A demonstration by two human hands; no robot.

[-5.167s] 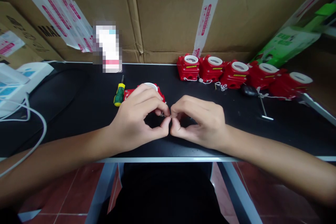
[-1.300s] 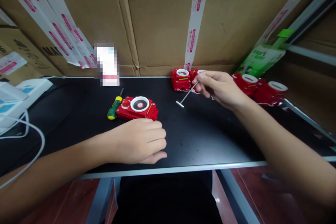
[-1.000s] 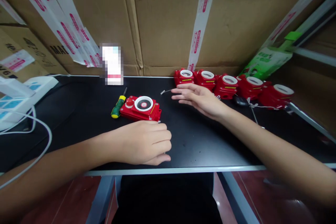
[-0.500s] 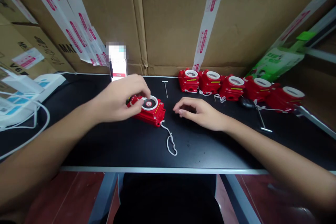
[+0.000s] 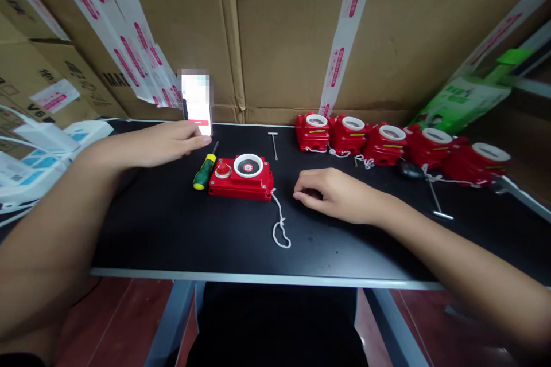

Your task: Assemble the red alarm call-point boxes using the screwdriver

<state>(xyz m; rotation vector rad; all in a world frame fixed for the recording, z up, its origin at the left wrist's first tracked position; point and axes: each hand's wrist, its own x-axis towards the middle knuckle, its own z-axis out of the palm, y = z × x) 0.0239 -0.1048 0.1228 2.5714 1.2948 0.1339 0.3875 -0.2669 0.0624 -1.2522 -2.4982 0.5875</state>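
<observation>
A red box with a white ring and a red button (image 5: 241,175) lies on the black table (image 5: 181,229), a white string (image 5: 279,228) trailing from its right end. My left hand (image 5: 166,142) hovers flat to the left of the box, fingertips near the blurred phone (image 5: 197,102), holding nothing. My right hand (image 5: 333,195) rests on the table right of the box, fingers loosely curled, nothing seen in it. A green and yellow screwdriver (image 5: 205,164) lies against the box's left end. A small metal T-shaped key (image 5: 273,143) lies behind the box.
Several more red boxes (image 5: 390,142) stand in a row at the back right, with strings, a dark object and another metal key (image 5: 438,203). Taped cardboard boxes (image 5: 275,34) wall the back. White devices with cables (image 5: 38,149) sit at the left; a green package (image 5: 467,92) leans at the right.
My left hand has left the red box and moved back left toward the phone. The box now lies square to the table edge. My right hand has shifted slightly nearer.
</observation>
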